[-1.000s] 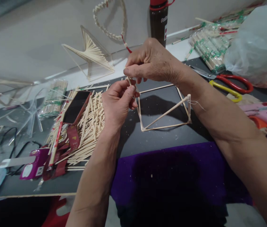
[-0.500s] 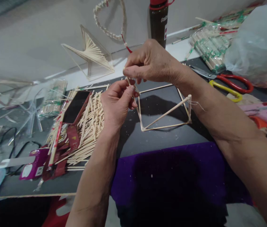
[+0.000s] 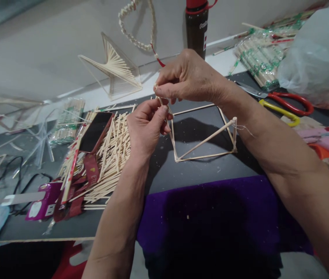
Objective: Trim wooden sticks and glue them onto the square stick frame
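Note:
A frame of thin wooden sticks [image 3: 206, 138] stands on the dark tabletop, with one stick slanting up to a short post at its right. At the frame's upper left corner, my left hand [image 3: 147, 126] pinches a pale stick between thumb and fingers. Just above it, my right hand [image 3: 179, 79] has thumb and forefinger closed on the top end of the sticks. The fingers of both hands nearly meet and partly hide the joint. Loose thread hangs from the post near my right forearm.
Left of my left hand lie a pile of sticks [image 3: 113, 159], a phone [image 3: 96, 132] and a purple device [image 3: 44, 201]. On the right are scissors [image 3: 291, 101], a pink glue gun [image 3: 324, 135] and a plastic bag [image 3: 317, 58]. A dark bottle [image 3: 196, 33] stands behind.
The whole view has shifted slightly. Both hands keep nearly the same pose at the frame's corner, and the frame stands as before.

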Tool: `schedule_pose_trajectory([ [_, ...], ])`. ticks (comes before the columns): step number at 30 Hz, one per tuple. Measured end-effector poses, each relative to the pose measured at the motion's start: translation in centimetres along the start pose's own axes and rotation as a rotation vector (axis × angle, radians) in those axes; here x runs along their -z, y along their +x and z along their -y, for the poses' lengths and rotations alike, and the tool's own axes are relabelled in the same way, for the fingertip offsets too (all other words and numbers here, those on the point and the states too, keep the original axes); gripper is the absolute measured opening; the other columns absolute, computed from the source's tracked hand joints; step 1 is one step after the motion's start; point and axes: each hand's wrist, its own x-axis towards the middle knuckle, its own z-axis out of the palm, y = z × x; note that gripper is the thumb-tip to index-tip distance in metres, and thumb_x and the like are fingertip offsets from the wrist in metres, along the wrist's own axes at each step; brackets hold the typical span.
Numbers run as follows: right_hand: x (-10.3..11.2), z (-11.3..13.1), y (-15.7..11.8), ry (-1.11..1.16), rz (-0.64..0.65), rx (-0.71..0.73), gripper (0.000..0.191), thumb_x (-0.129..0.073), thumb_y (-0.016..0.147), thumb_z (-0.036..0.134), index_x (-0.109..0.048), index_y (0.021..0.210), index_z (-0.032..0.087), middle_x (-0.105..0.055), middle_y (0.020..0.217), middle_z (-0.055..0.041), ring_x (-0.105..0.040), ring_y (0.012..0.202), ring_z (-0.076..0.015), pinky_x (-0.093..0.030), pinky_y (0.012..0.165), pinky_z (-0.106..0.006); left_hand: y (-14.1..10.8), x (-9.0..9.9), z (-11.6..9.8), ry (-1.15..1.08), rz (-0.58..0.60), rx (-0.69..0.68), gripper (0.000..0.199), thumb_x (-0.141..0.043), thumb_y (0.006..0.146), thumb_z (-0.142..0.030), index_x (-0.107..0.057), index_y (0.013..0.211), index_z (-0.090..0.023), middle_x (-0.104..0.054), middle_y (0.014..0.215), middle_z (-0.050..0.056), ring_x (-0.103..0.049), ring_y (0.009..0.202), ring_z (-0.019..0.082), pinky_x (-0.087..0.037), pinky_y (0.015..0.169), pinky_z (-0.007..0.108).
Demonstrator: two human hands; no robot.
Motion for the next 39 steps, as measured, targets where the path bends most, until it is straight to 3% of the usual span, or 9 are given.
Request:
schedule_pose_trajectory([
  [7, 0.04, 0.05, -0.10, -0.037, 0.024, 0.003, 0.014, -0.060, 0.076, 0.021, -0.070, 0.067, 0.017, -0.061, 0.059, 0.0050, -0.053, 0.061, -0.0080, -0.037, 0.053, -0.022, -0.18, 0.20, -0.27, 0.016, -0.004, 0.008, 0.015, -0.069, 0.083, -0.033, -0.070, 0.092, -0.021, -0.069, 0.065, -0.002, -0.056, 0.039, 0.006, -0.044, 0.036, 0.017],
  [14, 0.06, -0.07, 0.00, 0.071, 0.020, -0.037, 0.008, -0.065, 0.069, 0.022, -0.068, 0.062, 0.018, -0.060, 0.056, 0.0054, -0.053, 0.063, -0.0090, -0.035, 0.054, -0.024, -0.24, 0.09, -0.51, 0.016, -0.023, 0.017, 0.014, -0.069, 0.083, -0.032, -0.069, 0.091, -0.020, -0.069, 0.064, -0.003, -0.056, 0.038, 0.006, -0.044, 0.035, 0.016],
  [25, 0.08, -0.09, -0.19, 0.014, 0.019, 0.098, 0.012, -0.058, 0.074, 0.013, -0.069, 0.068, 0.012, -0.054, 0.060, 0.0038, -0.049, 0.060, -0.0081, -0.032, 0.052, -0.024, -0.29, 0.15, -0.49, 0.014, -0.018, 0.015, 0.013, -0.068, 0.084, -0.030, -0.070, 0.091, -0.020, -0.069, 0.065, -0.002, -0.056, 0.040, 0.006, -0.043, 0.036, 0.016],
  [39, 0.01, 0.17, -0.06, 0.076, -0.009, -0.089, 0.004, -0.066, 0.065, 0.023, -0.070, 0.063, 0.022, -0.062, 0.056, 0.0051, -0.057, 0.064, -0.0123, -0.040, 0.055, -0.025, -0.28, 0.15, -0.30, 0.034, -0.015, 0.004, 0.010, -0.067, 0.085, -0.031, -0.069, 0.092, -0.023, -0.069, 0.066, -0.002, -0.056, 0.039, 0.007, -0.043, 0.036, 0.018],
])
